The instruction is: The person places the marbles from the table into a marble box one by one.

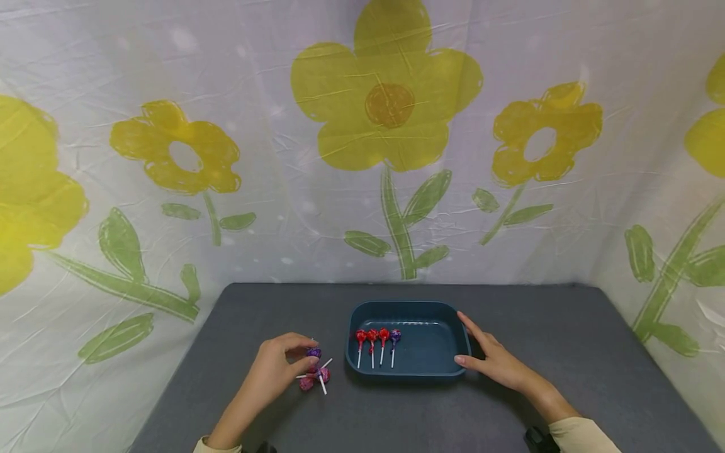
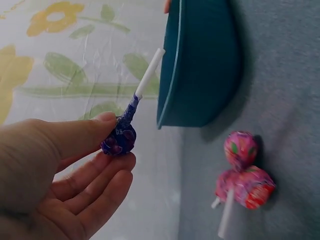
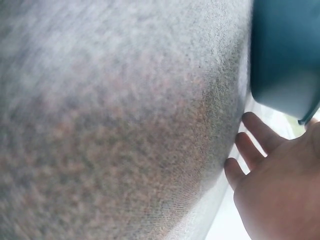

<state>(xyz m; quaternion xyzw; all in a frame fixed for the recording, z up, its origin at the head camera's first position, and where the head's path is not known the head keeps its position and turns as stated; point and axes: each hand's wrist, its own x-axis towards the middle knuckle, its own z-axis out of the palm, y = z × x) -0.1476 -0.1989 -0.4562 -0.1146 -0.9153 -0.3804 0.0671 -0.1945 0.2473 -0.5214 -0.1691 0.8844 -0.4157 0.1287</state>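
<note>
Purple foil wraps the lollipop that the left hand pinches above a cluster of pink lollipops, beside the blue tray. Only the left wrist view bares its whole white stick; only the head view shows three red lollipops and another purple lollipop inside. Spread fingers of the right hand touch the tray's right end.

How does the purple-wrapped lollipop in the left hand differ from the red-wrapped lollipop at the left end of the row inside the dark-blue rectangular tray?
Wrapper: the purple-wrapped lollipop is dark purple, while the red-wrapped lollipop is bright red.
Place: the purple-wrapped lollipop is pinched in the left hand, while the red-wrapped lollipop lies in the tray, untouched.
Shared: both have a roundish wrapped head and a white stick.
</note>
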